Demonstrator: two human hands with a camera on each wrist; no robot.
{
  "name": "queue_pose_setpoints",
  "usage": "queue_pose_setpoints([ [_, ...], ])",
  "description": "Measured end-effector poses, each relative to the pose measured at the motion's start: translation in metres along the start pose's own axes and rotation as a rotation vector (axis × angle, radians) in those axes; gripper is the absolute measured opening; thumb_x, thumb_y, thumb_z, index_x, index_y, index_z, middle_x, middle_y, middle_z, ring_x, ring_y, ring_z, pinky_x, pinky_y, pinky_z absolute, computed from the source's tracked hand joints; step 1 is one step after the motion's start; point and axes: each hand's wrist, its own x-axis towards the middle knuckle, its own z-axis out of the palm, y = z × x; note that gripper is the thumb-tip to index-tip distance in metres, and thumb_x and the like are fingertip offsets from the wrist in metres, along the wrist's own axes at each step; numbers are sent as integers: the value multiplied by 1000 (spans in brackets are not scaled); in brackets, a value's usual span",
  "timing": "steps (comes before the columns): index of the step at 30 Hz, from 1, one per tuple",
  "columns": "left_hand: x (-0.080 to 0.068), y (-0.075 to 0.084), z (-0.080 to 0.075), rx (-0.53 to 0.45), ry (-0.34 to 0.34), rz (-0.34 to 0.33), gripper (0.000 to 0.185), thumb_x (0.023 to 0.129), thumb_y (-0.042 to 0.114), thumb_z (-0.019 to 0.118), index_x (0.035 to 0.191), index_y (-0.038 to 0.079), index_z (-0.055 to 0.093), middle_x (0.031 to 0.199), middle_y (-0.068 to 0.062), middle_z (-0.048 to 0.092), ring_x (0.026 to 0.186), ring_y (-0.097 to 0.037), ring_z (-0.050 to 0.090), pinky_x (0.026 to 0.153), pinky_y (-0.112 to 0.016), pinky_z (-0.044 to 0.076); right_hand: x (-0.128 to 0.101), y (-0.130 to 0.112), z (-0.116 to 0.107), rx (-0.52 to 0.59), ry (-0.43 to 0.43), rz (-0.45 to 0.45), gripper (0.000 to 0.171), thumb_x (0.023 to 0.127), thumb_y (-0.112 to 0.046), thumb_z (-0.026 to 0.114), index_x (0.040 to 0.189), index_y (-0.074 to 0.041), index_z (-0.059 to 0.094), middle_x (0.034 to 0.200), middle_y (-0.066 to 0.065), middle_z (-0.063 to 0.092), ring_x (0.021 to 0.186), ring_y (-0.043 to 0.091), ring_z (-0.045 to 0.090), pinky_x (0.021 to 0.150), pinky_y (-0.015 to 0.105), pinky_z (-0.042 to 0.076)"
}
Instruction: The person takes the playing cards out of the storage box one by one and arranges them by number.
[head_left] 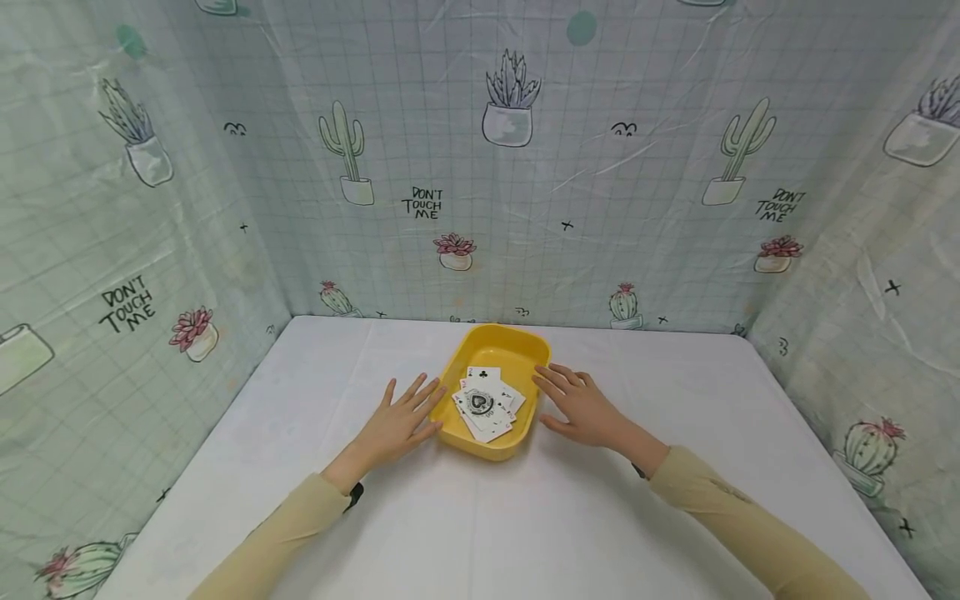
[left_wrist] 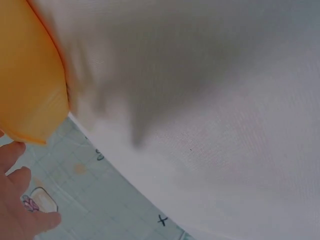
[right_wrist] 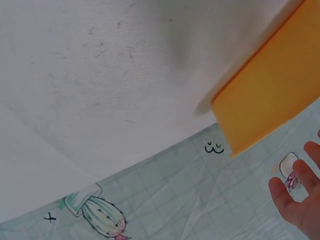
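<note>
We held both tan-sleeved arms [head_left: 281,537] forward, slanting inward; our bare left hand [head_left: 400,423] and bare right hand [head_left: 587,408] showed their backs, fingers extended and parted.

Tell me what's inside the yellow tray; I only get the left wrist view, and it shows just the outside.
Observer: Several overlapping playing cards lie in the yellow tray.
Operator: Where's the right hand?
Observer: In the head view, the right hand is at the tray's right side, fingers spread.
Operator: What mark stands out on the cards?
Observer: A large black spade inside a round emblem.
</note>
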Motion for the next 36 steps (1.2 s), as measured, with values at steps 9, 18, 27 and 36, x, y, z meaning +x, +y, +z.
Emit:
queue_pose_setpoints([
  [9,-1,1,5,10,19,7,57,92,43,40,141,16,28,148,-6,25,137,-30,17,104,-63,9,21,-10,-1,34,-21,-67,63,84,-37,58,137,-15,35,143,4,34,130,27,30,98,52,30],
  [18,-2,3,8,45,35,8,57,93,42,38,142,15,25,148,-5,24,138,-30,16,103,-65,7,44,-15,4,61,-89,-92,66,82,-44,57,138,-18,34,145,3,31,130,26,29,99,53,26],
  [27,-1,3,10,54,11,0,57,93,44,36,142,17,25,149,-3,22,138,-29,16,102,-65,6,62,-18,16,90,-149,-98,66,82,-47,57,136,-16,36,145,3,31,129,26,29,97,55,27],
  [36,-1,5,8,44,6,-13,57,93,44,36,143,17,23,150,-2,20,139,-28,14,103,-64,5,78,-26,22,64,-212,-88,69,80,-49,58,136,-16,37,145,2,31,129,26,29,98,52,27],
])
